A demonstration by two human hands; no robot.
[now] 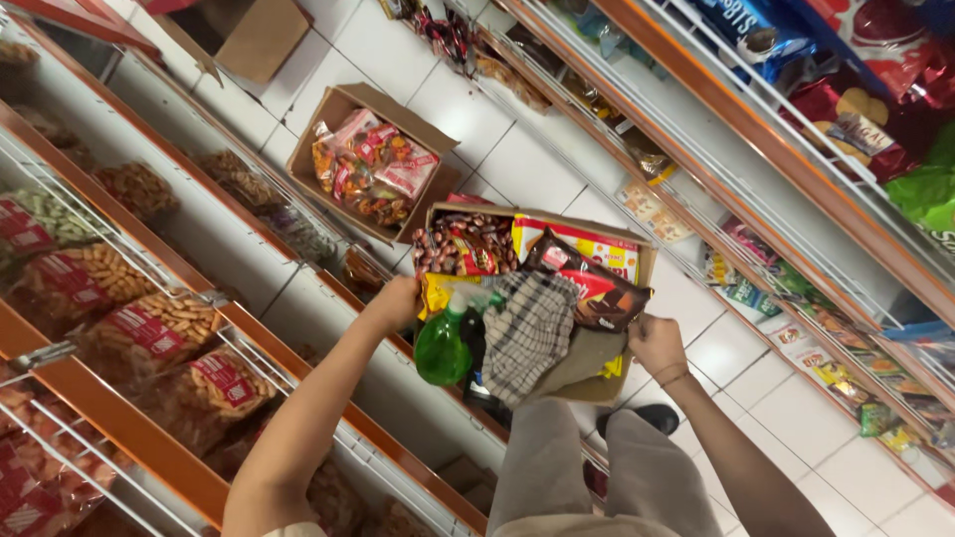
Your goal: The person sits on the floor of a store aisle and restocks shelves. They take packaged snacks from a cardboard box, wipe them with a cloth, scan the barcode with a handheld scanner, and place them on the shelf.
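Nearby, an open snack carton (pixel 343 119) sits beyond the hand-held box (pixel 637 264).

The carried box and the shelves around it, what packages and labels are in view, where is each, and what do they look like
Carried cardboard box: between left hand and right hand.
Dark brown and red packet: in it, flat.
Yellow and red packet: behind that.
Green spray bottle: at the box's near edge.
Checked cloth: beside the bottle.
Floor box: red and orange snack bags.
Left shelf bags: clear, red labels.
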